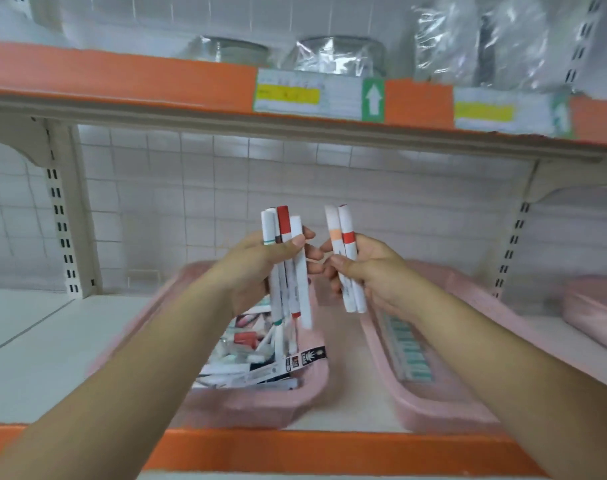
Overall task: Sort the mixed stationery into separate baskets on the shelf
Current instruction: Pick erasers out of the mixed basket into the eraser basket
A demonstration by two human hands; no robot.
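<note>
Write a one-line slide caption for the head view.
Left hand grips a bundle of white marker pens over the pink plastic basket of mixed stationery; right hand holds two colour-banded white markers.

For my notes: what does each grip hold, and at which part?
The left grip holds a bunch of markers around their middles; the right grip holds two markers, also mid-barrel.

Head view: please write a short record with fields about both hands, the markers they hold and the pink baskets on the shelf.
left hand: grips a marker bunch, upright
right hand: grips two markers, one with an orange band, one with a red band
left basket: pink, mixed stationery heaped inside
right basket: pink, a row of greenish items, blurred
hands: raised above the baskets, close together
</note>
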